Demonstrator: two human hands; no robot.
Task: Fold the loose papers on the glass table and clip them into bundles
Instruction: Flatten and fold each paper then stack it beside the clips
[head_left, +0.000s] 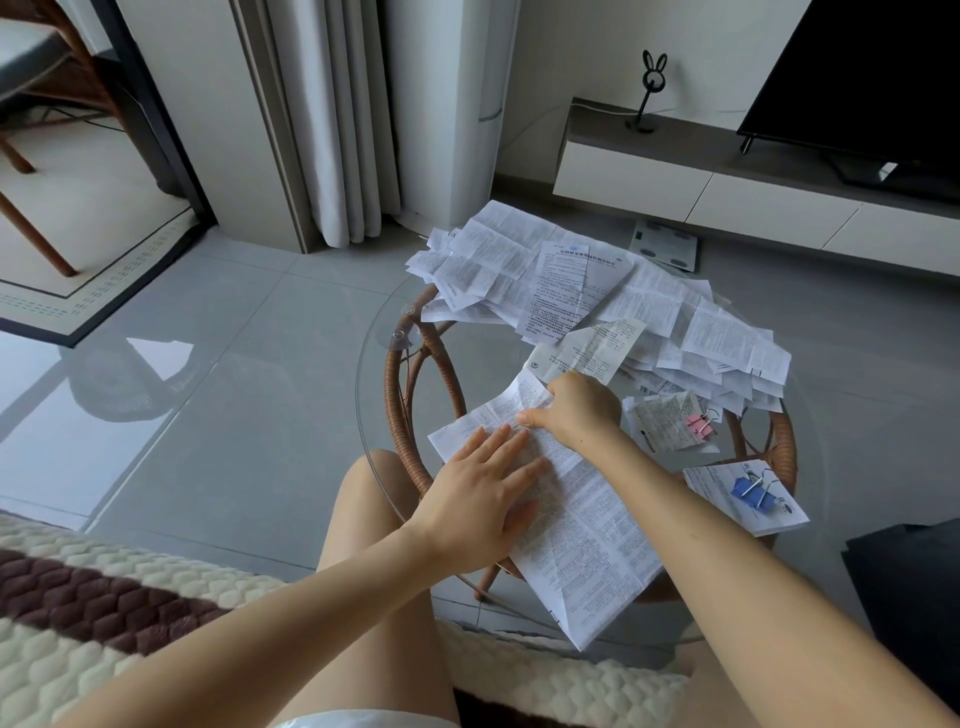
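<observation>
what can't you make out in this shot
Head view:
Print on the large sheet: too small, blurred.
Fingertips of the right hand: hidden behind its knuckles, grip unclear.
Sheets inside the paper heap: overlapped, uncountable.
The television: cut off by the frame edge.

A long white printed paper sheet (587, 540), heavily creased, is lying flat on the near part of the round glass desk (483, 358), its near corner hanging over the rim. The left hand (483, 499) is pressing flat on its left half, while the right hand (579, 410) is pinching its far edge. A loose heap of white printed leaflets (597, 291) is sprawling across the far side. To the right, a small folded paper bundle (657, 426) is sitting in a pink binder clip (698, 425); nearer, a flat white paper bundle (711, 483) is lying under a blue binder clip (750, 491).
</observation>
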